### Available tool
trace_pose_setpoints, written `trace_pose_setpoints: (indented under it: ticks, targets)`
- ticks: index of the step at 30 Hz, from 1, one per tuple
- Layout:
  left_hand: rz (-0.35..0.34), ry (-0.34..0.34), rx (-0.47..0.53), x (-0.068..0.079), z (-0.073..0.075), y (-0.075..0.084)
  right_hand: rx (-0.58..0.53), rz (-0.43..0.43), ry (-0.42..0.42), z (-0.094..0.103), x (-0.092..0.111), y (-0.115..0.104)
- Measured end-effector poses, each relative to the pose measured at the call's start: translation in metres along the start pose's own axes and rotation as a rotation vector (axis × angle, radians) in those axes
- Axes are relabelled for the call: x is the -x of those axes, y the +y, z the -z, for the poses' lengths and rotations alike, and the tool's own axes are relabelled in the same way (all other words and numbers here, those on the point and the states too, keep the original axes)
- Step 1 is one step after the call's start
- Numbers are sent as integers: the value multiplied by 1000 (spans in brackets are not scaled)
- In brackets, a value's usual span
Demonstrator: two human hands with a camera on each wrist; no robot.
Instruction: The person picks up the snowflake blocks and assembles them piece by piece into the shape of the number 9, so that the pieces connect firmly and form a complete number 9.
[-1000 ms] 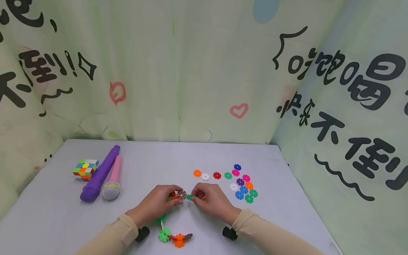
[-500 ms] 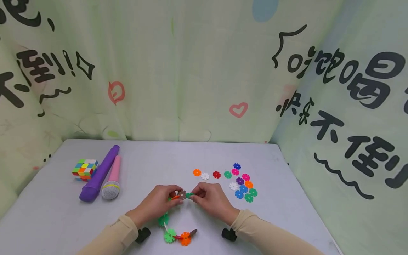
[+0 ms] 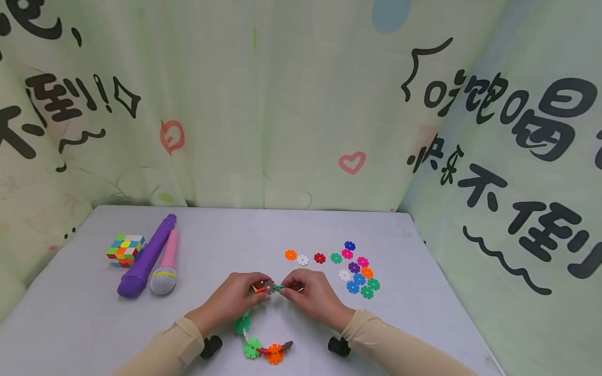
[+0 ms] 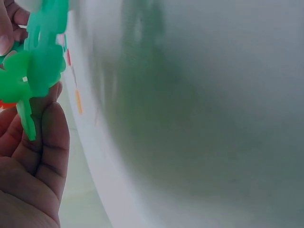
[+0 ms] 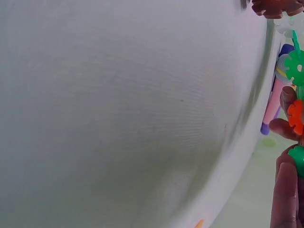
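Observation:
In the head view my left hand (image 3: pixel 230 300) pinches a chain of interlocking snowflake discs near a brown disc (image 3: pixel 268 286) and an orange one. My right hand (image 3: pixel 320 298) pinches a green snowflake disc (image 3: pixel 279 288) at its edge, which meets the brown disc's rim. The rest of the chain curves down toward me, with a light green disc (image 3: pixel 252 348), an orange disc (image 3: pixel 275 354) and a brown end piece. Bright green discs (image 4: pixel 45 66) of the chain fill the left wrist view's upper left. The right wrist view shows the fingers around the green disc (image 5: pixel 297 159).
Loose snowflake discs in several colours, such as a red one (image 3: pixel 320 258) and a blue one (image 3: pixel 352 286), lie beyond my right hand. At the left are a puzzle cube (image 3: pixel 125 250), a purple microphone (image 3: pixel 146 258) and a pink microphone (image 3: pixel 164 279) on the white table (image 3: pixel 80 324).
The green disc in my right hand has tilted against the brown disc and now looks thinner. The chain's lower end has swung to the right. Both hands have barely moved.

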State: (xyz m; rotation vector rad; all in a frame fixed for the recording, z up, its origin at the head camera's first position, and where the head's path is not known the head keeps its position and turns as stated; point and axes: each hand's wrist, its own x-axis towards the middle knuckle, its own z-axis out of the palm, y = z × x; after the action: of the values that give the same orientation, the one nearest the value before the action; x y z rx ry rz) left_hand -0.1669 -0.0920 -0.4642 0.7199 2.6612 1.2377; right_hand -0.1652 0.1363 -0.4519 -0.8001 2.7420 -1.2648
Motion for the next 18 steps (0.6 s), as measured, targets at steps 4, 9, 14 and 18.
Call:
trace_pose_setpoints:
  ticks: [4,9,14,18]
  targets:
    - [-11,-3,-5,0,0,1,10,11,18,0,1,-1]
    - [-33,-10,1,-1,-1,3,20,42,52,-3,2,0]
    - [-41,-26,32,-1,0,2,-21,75,85,-7,2,2]
    - [-39,-17,45,-1,-1,1,-26,79,90,-9,-1,2]
